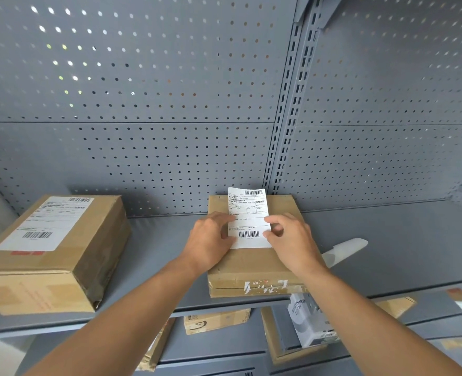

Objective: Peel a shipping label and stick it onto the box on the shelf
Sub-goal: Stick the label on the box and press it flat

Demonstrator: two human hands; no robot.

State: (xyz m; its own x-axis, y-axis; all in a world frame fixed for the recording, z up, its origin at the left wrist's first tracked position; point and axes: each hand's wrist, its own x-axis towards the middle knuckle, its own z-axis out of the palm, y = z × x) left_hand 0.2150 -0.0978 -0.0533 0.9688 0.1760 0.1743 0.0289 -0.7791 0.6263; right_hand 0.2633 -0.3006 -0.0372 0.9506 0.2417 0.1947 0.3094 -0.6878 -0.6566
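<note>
A flat cardboard box (254,256) lies on the grey metal shelf (159,256), its near edge at the shelf's front lip. On its top lies the white shipping label (249,217), upright to the viewer — a barcode at the far end, another near the near end. The label's far edge curls up a little and overhangs the far edge of the box; its near part lies flat on the cardboard.

The left hand (211,240) rests on the box at the label's left edge, fingers (224,217) spread flat, their tips pressing on the paper. The right hand (292,240) sits at the label's right edge, thumb and fingertips touching the paper's margin — whether they pinch it or only press it down cannot be told. The label lies between the two hands.

To the left, well apart, stands a larger box (53,253) with its own label. Right of the hands, a white backing strip (346,249) lies on the shelf. Behind rises a perforated panel (143,104).
</note>
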